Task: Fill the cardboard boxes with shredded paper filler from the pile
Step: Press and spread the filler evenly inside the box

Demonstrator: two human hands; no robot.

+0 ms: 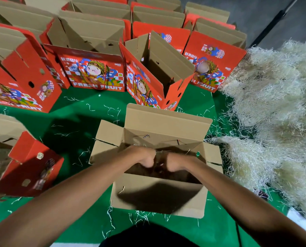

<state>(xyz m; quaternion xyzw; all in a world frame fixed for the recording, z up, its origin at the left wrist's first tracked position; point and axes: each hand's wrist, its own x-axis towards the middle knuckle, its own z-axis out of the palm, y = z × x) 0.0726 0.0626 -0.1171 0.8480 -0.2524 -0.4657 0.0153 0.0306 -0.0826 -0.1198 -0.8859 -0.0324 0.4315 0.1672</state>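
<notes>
**Both hands down in the near box, pile off to the right**

The green mat [73, 111] carries everything. The pile [276, 104] of pale shredded paper is the biggest thing on it, heaped along the right edge from far to near, its long axis running away from the person. Rows of red boxes [93, 68] stand open across the far side and left, most showing bare brown insides.

The near box [159, 193] sits directly in front of the person, flaps spread, just beside the pile's near lobe. Both hands reach into its mouth, close together and well down inside. The left hand [145, 158] and right hand [175, 162] look curled, seemingly around dark filler, but shadow hides the fingers, so I cannot tell their grip.

For the next handful, the pile lies to the right of the fingers; the right hand is nearer, so it should probably lead.

Loose strands [111, 111] litter the mat.
</notes>
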